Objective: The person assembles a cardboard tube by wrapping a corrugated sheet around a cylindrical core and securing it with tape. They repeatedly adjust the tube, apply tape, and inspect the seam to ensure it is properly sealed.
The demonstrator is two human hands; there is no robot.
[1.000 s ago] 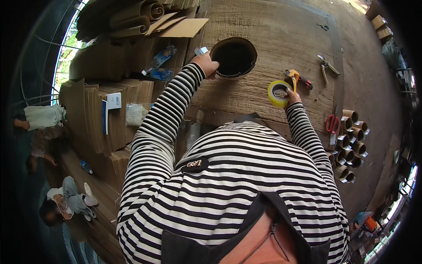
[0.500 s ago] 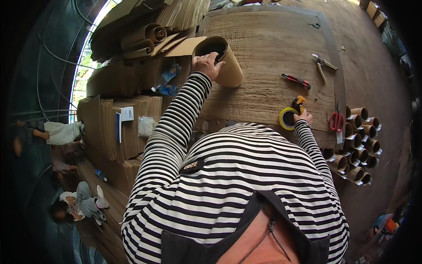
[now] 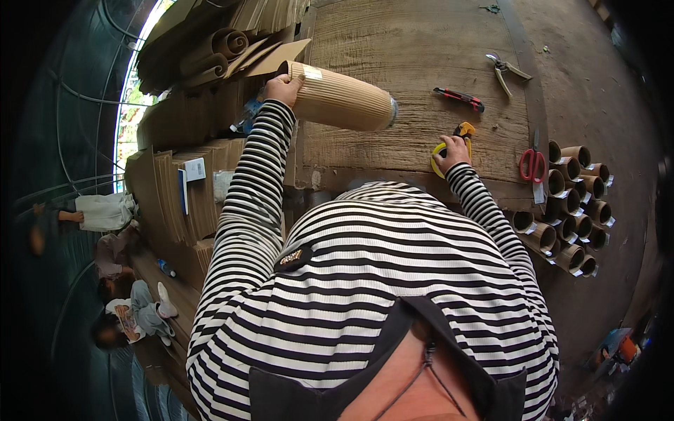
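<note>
My left hand [image 3: 284, 88] grips the left end of a corrugated cardboard tube [image 3: 344, 105], which lies on its side on the wooden table [image 3: 393, 35], its far end pointing right. My right hand [image 3: 455, 149] is closed on a yellow tape roll [image 3: 438, 153] that rests on the table near its front edge, just below a small yellow-handled tool [image 3: 465, 129]. Both arms wear black-and-white striped sleeves.
A red utility knife [image 3: 460, 99], pliers [image 3: 507, 70] and red scissors [image 3: 532, 164] lie on the table's right part. Several short cardboard tubes [image 3: 572, 203] stand at the right. Flat cardboard stacks [image 3: 179, 189] and rolled cardboard [image 3: 225, 45] sit at the left. People [image 3: 119, 281] sit at the far left.
The cardboard tube, with its round opening facing up a second ago, has been tipped over onto its side by my left hand. My right hand stays on the tape roll.
</note>
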